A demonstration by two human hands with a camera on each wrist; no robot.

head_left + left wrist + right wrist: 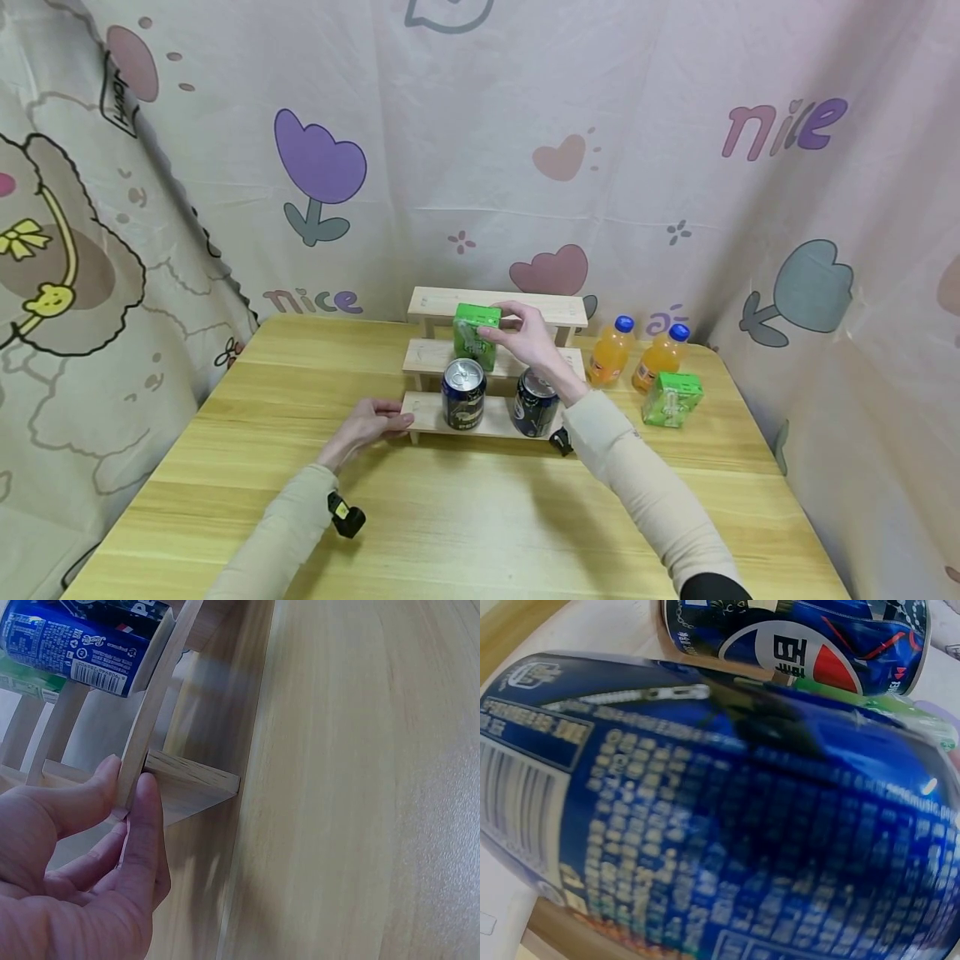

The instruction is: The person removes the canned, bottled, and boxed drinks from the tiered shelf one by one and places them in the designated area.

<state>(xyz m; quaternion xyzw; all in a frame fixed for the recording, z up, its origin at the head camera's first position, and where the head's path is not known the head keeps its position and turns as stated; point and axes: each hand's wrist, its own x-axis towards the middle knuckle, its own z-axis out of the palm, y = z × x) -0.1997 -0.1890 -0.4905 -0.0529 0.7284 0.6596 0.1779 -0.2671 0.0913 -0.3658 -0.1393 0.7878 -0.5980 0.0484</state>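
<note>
Currently, your right hand pinches a green carton by its right side, thumb and fingers parted by its width, at the middle step of the wooden rack (whether it rests there, you can't tell). Your left hand grips the bottom step's left end, thumb above, fingers beneath, nearly closed. Two dark blue cans stand on that step.
</note>
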